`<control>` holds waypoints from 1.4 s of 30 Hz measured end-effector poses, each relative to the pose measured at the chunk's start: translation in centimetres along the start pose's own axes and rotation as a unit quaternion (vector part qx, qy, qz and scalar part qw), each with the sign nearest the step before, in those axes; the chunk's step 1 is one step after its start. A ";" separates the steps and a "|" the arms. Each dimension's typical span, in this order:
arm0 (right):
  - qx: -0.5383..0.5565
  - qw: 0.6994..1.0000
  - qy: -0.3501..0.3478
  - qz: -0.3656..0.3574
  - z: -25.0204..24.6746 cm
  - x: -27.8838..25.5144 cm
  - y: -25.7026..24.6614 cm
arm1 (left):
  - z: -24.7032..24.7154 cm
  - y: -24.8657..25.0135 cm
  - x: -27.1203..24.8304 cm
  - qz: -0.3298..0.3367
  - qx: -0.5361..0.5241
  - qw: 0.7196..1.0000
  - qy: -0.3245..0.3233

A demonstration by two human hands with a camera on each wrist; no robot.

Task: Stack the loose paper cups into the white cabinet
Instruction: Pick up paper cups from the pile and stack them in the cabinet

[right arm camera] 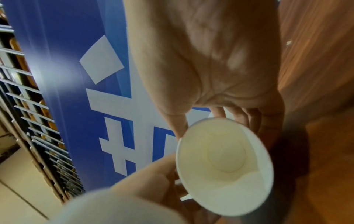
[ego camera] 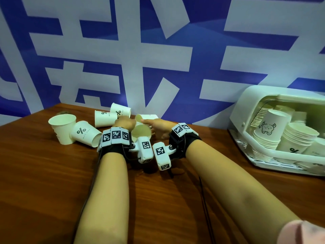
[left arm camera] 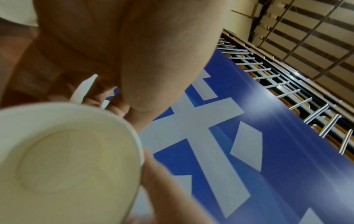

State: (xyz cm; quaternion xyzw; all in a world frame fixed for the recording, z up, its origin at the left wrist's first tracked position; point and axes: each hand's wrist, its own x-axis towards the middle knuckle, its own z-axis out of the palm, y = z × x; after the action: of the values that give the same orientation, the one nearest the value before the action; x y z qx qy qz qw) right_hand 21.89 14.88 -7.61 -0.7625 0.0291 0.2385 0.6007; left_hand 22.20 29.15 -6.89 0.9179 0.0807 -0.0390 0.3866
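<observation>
Nearest the camera, both hands meet over the brown wooden table (ego camera: 52, 182) around one white paper cup (ego camera: 141, 132), its mouth facing the wrists. The thin wall could buckle if squeezed hard, and a sweeping wrist could roll the loose cups (ego camera: 82, 132) lying beyond. The left hand (ego camera: 125, 122) curls round the cup; the right hand (ego camera: 159, 128) pinches its rim. Far right, the white plastic cabinet (ego camera: 246, 106) holds stacks.

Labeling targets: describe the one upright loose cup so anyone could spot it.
Start at the brown table below the blue wall; the loose cups lie left of the white cabinet. The upright cup is leftmost, mouth up, while its neighbours lie tipped.
</observation>
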 end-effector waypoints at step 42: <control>-0.162 0.875 0.342 -0.302 -23.5 -31.7 7.3 | 15.2 24.2 -20.1 0.460 -0.108 0.874 -0.117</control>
State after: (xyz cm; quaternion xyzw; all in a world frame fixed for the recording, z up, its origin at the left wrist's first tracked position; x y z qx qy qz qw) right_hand -0.84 -16.62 2.30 -0.8549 -0.0376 -0.2285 0.4643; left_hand 6.58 -0.73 2.18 0.7926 -0.3924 0.0450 0.4645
